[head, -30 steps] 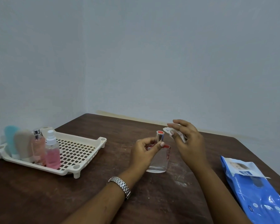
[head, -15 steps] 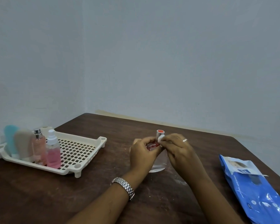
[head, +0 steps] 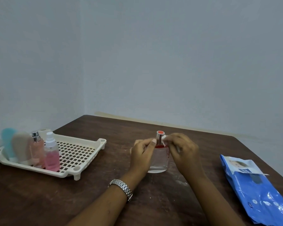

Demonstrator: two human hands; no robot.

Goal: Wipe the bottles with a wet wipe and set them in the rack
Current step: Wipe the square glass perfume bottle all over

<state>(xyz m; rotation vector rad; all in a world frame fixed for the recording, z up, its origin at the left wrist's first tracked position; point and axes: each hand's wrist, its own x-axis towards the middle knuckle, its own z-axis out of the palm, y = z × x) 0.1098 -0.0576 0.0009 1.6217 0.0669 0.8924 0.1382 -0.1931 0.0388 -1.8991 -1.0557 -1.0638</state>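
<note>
Both hands on clear bottle (head: 158,160), wet wipe (head: 164,139) at its cap.
Clear bottle stands upright on the brown surface (head: 104,185), mid-frame, well apart from the cream rack (head: 78,154) at left. Left hand (head: 142,154) holds the bottle's shoulder, fingers (head: 151,141) curled round it. Right hand (head: 183,154) pinches the wet wipe against the silver cap (head: 160,137). The rack holds four upright bottles at its left end: teal tube (head: 7,144), beige tube (head: 21,147), peach bottle (head: 37,152), pink spray bottle (head: 51,159). Blue wipes pack (head: 258,190) lies at right.
</note>
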